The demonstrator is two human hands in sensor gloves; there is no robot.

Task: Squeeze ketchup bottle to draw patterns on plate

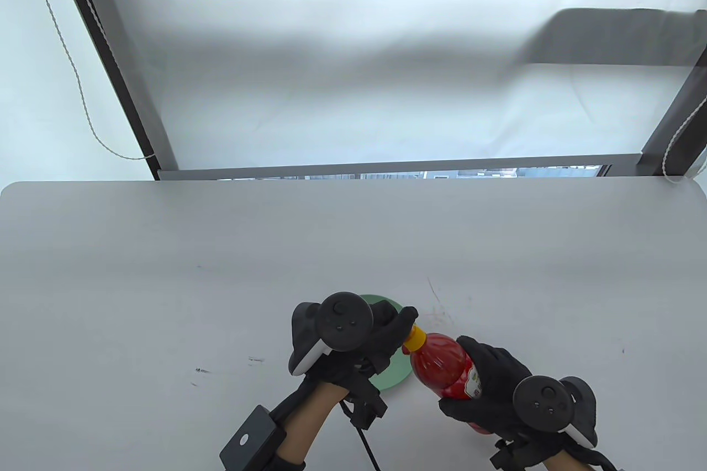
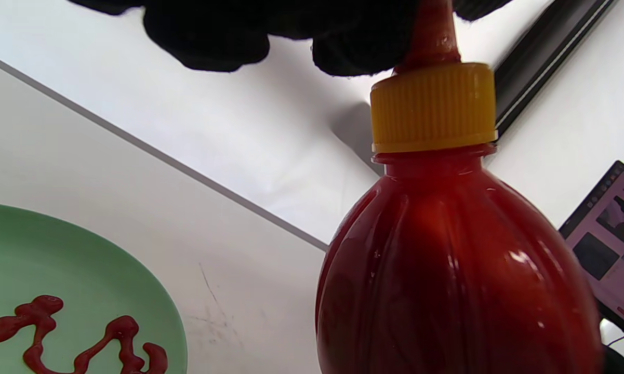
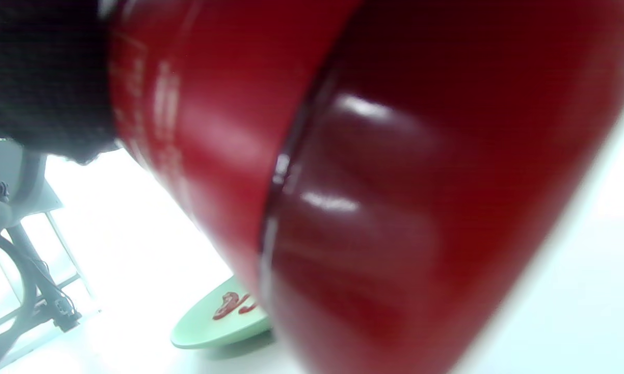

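So the biggest thing is the grey table [image 1: 165, 272], which fills the lower half of the table view. Low in the middle of that view sits the green plate [image 1: 399, 376], mostly hidden under the left hand. In the left wrist view the plate [image 2: 83, 270] is at the lower left, and a wiggly red ketchup line [image 2: 41, 332] already lies on it. So some drawing looks done.

Next comes the ketchup bottle [image 1: 444, 369], just right of the plate at the bottom of the table view. It is held up off the table and tilted, with its top leaning toward the upper left. The right hand [image 1: 497, 382] is wrapped around its fat lower part, probably because that is the soft part you squeeze.

The left hand [image 1: 359, 344] is over the plate. Its fingertips [image 2: 358, 52] are closed on the thin red nozzle just above the yellow cap [image 2: 434, 106], at the top of the left wrist view. I think it is holding the tip steady, or opening or closing it, but I cannot tell which.

A small screen [image 2: 610, 234] peeks in at the right edge of the left wrist view.
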